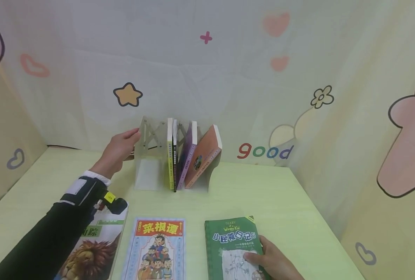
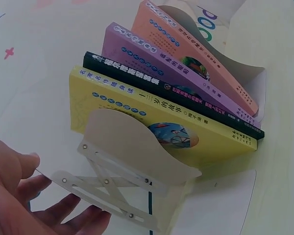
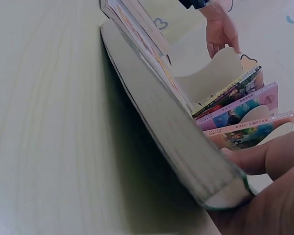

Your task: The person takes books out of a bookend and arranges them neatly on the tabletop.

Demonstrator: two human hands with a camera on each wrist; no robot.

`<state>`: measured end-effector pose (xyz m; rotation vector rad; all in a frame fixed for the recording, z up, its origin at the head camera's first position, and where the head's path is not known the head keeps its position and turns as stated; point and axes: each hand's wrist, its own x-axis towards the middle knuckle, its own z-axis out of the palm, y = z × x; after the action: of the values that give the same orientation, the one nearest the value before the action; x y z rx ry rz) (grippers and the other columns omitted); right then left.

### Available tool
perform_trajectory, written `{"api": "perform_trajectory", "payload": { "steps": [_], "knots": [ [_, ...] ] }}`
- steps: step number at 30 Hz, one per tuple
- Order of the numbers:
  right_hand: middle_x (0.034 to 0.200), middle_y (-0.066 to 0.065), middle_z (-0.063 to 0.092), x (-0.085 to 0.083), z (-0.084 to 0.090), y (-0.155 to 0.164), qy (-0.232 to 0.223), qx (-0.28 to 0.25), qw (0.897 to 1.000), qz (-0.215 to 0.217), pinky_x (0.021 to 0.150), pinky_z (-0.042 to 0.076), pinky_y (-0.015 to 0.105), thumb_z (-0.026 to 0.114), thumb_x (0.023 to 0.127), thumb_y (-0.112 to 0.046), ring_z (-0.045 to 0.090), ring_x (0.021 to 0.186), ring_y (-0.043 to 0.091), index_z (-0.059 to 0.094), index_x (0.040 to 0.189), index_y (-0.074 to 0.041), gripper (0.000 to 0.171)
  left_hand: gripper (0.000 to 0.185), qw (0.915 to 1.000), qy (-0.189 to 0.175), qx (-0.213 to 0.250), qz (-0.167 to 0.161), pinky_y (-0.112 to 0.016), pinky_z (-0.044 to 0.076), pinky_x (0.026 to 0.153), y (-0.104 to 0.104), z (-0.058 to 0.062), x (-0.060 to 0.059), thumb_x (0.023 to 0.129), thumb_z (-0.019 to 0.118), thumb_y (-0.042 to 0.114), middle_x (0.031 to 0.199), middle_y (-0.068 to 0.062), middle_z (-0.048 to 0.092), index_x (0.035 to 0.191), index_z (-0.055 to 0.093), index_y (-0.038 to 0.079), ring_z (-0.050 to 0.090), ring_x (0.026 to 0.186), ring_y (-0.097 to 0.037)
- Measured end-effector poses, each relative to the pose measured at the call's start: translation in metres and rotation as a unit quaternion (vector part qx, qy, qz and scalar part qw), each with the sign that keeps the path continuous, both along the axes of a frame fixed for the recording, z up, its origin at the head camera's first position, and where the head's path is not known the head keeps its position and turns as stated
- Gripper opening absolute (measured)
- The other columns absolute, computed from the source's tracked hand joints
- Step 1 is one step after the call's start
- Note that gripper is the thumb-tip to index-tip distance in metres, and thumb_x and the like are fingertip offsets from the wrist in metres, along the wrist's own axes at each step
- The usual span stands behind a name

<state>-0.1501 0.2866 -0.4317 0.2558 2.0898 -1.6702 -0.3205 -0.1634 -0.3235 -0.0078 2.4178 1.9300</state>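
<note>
My left hand [image 1: 118,151] pinches the upper edge of the left end panel of a white expandable book rack [image 1: 150,175], thumb on one side and fingers on the other. Several books lean in the rack: a yellow book [image 2: 137,117], a thin black book [image 2: 176,90], a purple book [image 1: 187,159] and an orange book [image 1: 204,155], the last tilted most. In front, my right hand [image 1: 277,258] grips the right edge of a green book [image 1: 228,237], thumb on its cover. The right wrist view shows its page block edge-on, with a dark shadow beneath.
A blue comic book [image 1: 158,249] with a red title band lies flat at the front middle. Left of it a lion-cover book [image 1: 97,256] lies partly under my left forearm. A printed curtain [image 1: 207,77] stands behind the table [image 1: 263,198].
</note>
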Motion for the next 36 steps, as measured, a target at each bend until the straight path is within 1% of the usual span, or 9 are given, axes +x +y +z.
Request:
{"api": "perform_trajectory", "payload": {
  "steps": [5, 8, 13, 17, 21, 23, 29, 32, 36],
  "knots": [
    [0.111, 0.013, 0.07, 0.001, 0.002, -0.008, 0.006, 0.053, 0.998, -0.021, 0.076, 0.063, 0.047, 0.073, 0.097, -0.017, 0.074, 0.086, 0.033, 0.019, 0.157, 0.004, 0.083, 0.061, 1.0, -0.002, 0.005, 0.001, -0.056, 0.037, 0.115, 0.001, 0.0, -0.001, 0.112, 0.039, 0.043, 0.166, -0.019, 0.028, 0.166, 0.023, 0.02, 0.035, 0.148, -0.043],
    [0.109, 0.013, 0.067, -0.001, 0.001, -0.012, 0.03, 0.123, 0.992, -0.028, 0.073, 0.063, 0.043, 0.076, 0.095, -0.02, 0.072, 0.081, 0.027, 0.026, 0.154, 0.007, 0.082, 0.061, 1.0, -0.001, 0.007, 0.001, -0.056, 0.037, 0.115, 0.002, -0.001, -0.001, 0.111, 0.04, 0.045, 0.166, -0.019, 0.028, 0.166, 0.023, 0.021, 0.035, 0.148, -0.043],
    [0.099, 0.009, 0.067, 0.0, 0.001, -0.016, 0.076, 0.237, 0.968, -0.014, 0.072, 0.06, 0.038, 0.081, 0.09, -0.025, 0.068, 0.075, 0.021, 0.039, 0.146, 0.011, 0.079, 0.061, 1.0, 0.0, 0.009, 0.003, -0.059, 0.037, 0.114, 0.004, -0.001, -0.001, 0.112, 0.039, 0.044, 0.167, -0.019, 0.026, 0.166, 0.023, 0.021, 0.033, 0.148, -0.047],
    [0.091, 0.004, 0.066, 0.0, 0.002, -0.019, 0.075, 0.31, 0.948, -0.004, 0.073, 0.055, 0.036, 0.082, 0.089, -0.032, 0.065, 0.073, 0.019, 0.046, 0.142, 0.01, 0.077, 0.06, 0.9999, 0.001, 0.009, 0.005, -0.061, 0.038, 0.112, 0.005, -0.001, 0.0, 0.112, 0.039, 0.042, 0.167, -0.019, 0.025, 0.166, 0.023, 0.02, 0.032, 0.147, -0.049],
    [0.087, 0.003, 0.065, 0.0, 0.001, -0.019, 0.079, 0.34, 0.937, 0.003, 0.073, 0.052, 0.036, 0.082, 0.089, -0.037, 0.063, 0.072, 0.017, 0.052, 0.136, 0.009, 0.072, 0.06, 0.9999, 0.003, 0.008, 0.01, -0.062, 0.039, 0.111, 0.005, 0.0, 0.001, 0.112, 0.039, 0.042, 0.168, -0.019, 0.023, 0.165, 0.024, 0.019, 0.03, 0.147, -0.051],
    [0.087, 0.003, 0.065, 0.0, 0.001, -0.019, 0.086, 0.345, 0.935, 0.004, 0.073, 0.052, 0.036, 0.082, 0.088, -0.037, 0.062, 0.072, 0.017, 0.055, 0.134, 0.008, 0.07, 0.06, 0.9999, 0.004, 0.01, 0.012, -0.062, 0.04, 0.11, 0.005, 0.0, 0.001, 0.112, 0.04, 0.041, 0.168, -0.019, 0.022, 0.165, 0.025, 0.018, 0.03, 0.147, -0.051],
    [0.085, 0.002, 0.064, 0.001, 0.0, -0.022, 0.08, 0.381, 0.921, 0.01, 0.075, 0.051, 0.039, 0.083, 0.086, -0.042, 0.061, 0.073, 0.017, 0.06, 0.126, 0.006, 0.066, 0.06, 0.9999, -0.001, 0.007, 0.014, -0.061, 0.04, 0.111, 0.003, -0.001, 0.003, 0.112, 0.039, 0.043, 0.169, -0.018, 0.02, 0.165, 0.024, 0.02, 0.029, 0.147, -0.051],
    [0.084, 0.001, 0.064, 0.002, 0.001, -0.024, 0.076, 0.403, 0.912, 0.017, 0.075, 0.052, 0.04, 0.083, 0.086, -0.045, 0.06, 0.073, 0.018, 0.062, 0.121, 0.004, 0.063, 0.06, 0.9999, -0.002, 0.007, 0.013, -0.061, 0.04, 0.111, 0.002, -0.001, 0.004, 0.112, 0.04, 0.042, 0.169, -0.018, 0.02, 0.165, 0.024, 0.02, 0.029, 0.147, -0.051],
    [0.08, 0.001, 0.063, 0.003, 0.003, -0.024, 0.078, 0.438, 0.895, 0.036, 0.072, 0.052, 0.041, 0.081, 0.087, -0.049, 0.059, 0.07, 0.019, 0.061, 0.119, 0.003, 0.064, 0.059, 0.9999, -0.002, 0.013, 0.011, -0.061, 0.039, 0.111, 0.003, -0.001, 0.004, 0.112, 0.04, 0.041, 0.169, -0.018, 0.02, 0.165, 0.025, 0.02, 0.028, 0.148, -0.052]
  ]
}}
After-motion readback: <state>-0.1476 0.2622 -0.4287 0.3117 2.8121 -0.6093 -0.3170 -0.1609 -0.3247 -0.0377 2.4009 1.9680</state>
